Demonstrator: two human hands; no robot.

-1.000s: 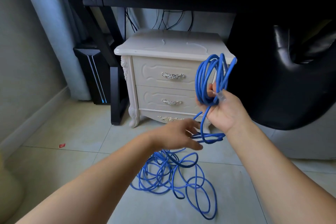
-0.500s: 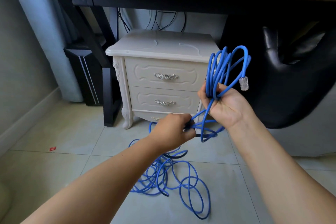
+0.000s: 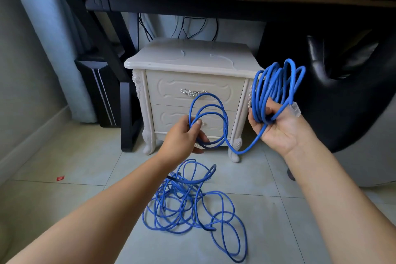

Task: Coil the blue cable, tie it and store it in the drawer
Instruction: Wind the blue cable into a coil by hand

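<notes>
While much of the blue cable [image 3: 192, 206] lies tangled on the tiled floor [image 3: 70, 203] in front of a cream nightstand [image 3: 188, 62], the rest is lifted before its two shut drawers. The right hand [image 3: 276, 128], at the nightstand's right corner, has its fingers [image 3: 270, 106] curled around a bundle of loops, the clear plug [image 3: 295, 109] poking out beside the thumb. The left hand [image 3: 184, 137], before the lower drawer [image 3: 171, 118], pinches a few loose loops.

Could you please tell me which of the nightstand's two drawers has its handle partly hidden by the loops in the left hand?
The lower drawer: the left hand and its cable loops cover its handle, while the upper drawer's handle shows almost fully above them.
</notes>
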